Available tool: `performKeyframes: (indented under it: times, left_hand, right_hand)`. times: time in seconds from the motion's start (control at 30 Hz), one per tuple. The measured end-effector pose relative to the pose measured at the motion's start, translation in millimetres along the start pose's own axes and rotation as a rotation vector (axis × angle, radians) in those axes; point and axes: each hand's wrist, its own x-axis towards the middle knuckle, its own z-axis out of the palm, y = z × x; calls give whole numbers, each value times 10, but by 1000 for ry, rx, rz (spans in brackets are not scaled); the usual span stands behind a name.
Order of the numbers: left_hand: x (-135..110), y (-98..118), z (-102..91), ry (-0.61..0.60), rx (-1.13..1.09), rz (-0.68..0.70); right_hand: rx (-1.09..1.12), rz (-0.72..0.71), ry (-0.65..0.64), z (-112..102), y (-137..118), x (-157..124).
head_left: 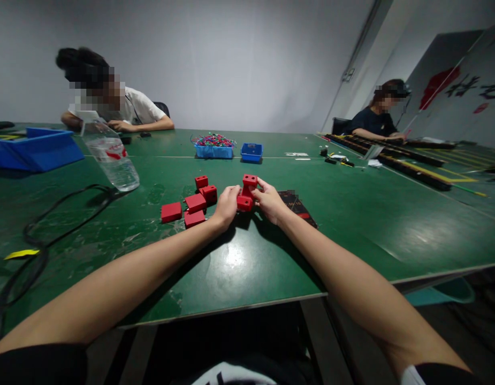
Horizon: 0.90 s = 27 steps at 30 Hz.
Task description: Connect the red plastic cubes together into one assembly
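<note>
Both hands meet over the middle of the green table (239, 278). Between them is a red block piece (247, 200), with small dark holes in its upper and lower faces; I cannot tell whether it is one part or several blocks together. My left hand (228, 206) grips its left side, fingers closed. From the right, my right hand (269, 200) pinches it with thumb and fingers. Left of my left hand lie several loose red blocks: a flat one (171, 212), a small upright one (201, 182) and others close together, some with thin metal pins.
A dark printed box or card (299, 208) lies beside my right hand. Farther back stand a blue tray of colourful small parts (214, 151) and a small blue tray (251, 153). Leftward are a water bottle (113, 155), black cable (42, 235) and blue bin (42, 152). Two people sit across.
</note>
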Motion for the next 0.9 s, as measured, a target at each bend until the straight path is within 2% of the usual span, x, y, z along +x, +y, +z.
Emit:
performKeyframes:
  times: [0.17,0.3,0.63,0.9]
  left_hand:
    - [-1,-9,-7,-131,11,-1]
    - [-37,5,-25,-172,71,45]
    - [-82,50,-32,-179,301,198]
    - [-80,68,-52,-207,362,202]
  right_hand:
    - [-16,15,-13,-13,-7,-16]
    - [-18,30,-59,-41,-5,-7]
    - [-25,63,-135,-43,-57,-23]
    - [-49,79,-139,-65,-77,-23]
